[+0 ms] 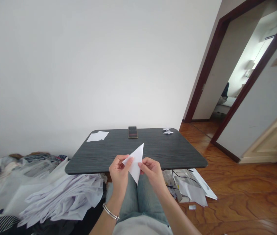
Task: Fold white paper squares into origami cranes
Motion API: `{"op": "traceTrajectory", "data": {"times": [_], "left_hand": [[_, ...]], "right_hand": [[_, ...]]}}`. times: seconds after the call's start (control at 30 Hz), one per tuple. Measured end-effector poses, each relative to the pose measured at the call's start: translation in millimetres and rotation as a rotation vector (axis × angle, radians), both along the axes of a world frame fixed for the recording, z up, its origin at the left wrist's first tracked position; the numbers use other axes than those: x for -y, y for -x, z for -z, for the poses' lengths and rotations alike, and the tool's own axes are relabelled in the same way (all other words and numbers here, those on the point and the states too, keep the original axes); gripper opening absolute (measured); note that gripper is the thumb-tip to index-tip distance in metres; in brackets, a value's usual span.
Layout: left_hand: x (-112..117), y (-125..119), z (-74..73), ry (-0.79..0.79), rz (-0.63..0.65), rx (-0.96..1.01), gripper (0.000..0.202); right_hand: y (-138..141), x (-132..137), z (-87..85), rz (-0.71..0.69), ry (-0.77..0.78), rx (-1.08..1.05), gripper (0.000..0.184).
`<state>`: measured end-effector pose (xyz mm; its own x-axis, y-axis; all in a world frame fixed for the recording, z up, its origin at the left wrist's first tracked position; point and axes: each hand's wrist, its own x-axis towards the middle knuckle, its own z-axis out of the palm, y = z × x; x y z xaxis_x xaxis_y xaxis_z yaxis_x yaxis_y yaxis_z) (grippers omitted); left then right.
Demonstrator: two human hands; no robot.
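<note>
A folded sheet of white paper [136, 163], shaped like a triangle, is held up over the near edge of the dark table [118, 147]. On its left side, the thumb and fingers of my left hand [120, 169] pinch it. My right hand [151, 170] grips its right edge between thumb and fingers. One point of the paper aims up and another hangs down above my lap. The fingers behind the sheet are partly hidden.
White paper sheets [98, 136] lie at the table's far left, a phone [132, 132] at the back middle. Folded paper cranes [168, 132] stand at the far right. Clothes and white cloth [65, 197] are heaped at left; papers and cables [193, 189] lie below right.
</note>
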<state>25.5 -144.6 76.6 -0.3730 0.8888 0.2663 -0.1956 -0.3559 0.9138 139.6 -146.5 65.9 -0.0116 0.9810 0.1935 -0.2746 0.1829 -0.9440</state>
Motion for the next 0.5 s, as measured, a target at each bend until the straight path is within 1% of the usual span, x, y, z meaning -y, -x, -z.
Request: {"op": "traceTrajectory", "data": {"times": [0.1,0.17,0.23,0.3,0.33,0.43,0.5], "left_hand": [[1.2,1.5,-1.7,0.008,0.065,0.008,0.026],[1.0,3.8,-2.9,0.049,0.177,-0.015,0.03],[-0.2,6.4,-3.3,0.115,0.325,-0.065,0.029],[-1.9,8.6,-2.7,0.168,0.411,-0.099,0.026],[-2.6,9.3,-2.3,0.178,0.417,-0.101,0.026],[-3.1,10.0,-2.0,0.17,0.377,-0.065,0.027],[-2.6,9.7,-2.7,0.163,0.366,-0.044,0.027]], "right_hand": [[-2.2,-2.0,-1.8,0.061,-0.033,-0.014,0.024],[-5.1,-3.8,-3.8,0.094,-0.038,-0.013,0.023],[-8.9,-5.5,-5.6,0.121,-0.035,-0.001,0.023],[-13.2,-7.0,-6.5,0.112,-0.036,0.033,0.024],[-15.4,-7.5,-6.7,0.091,-0.033,0.052,0.024],[-21.2,-8.1,-6.5,-0.002,-0.004,0.091,0.025],[-23.8,-8.0,-7.0,-0.037,0.011,0.101,0.027]]}}
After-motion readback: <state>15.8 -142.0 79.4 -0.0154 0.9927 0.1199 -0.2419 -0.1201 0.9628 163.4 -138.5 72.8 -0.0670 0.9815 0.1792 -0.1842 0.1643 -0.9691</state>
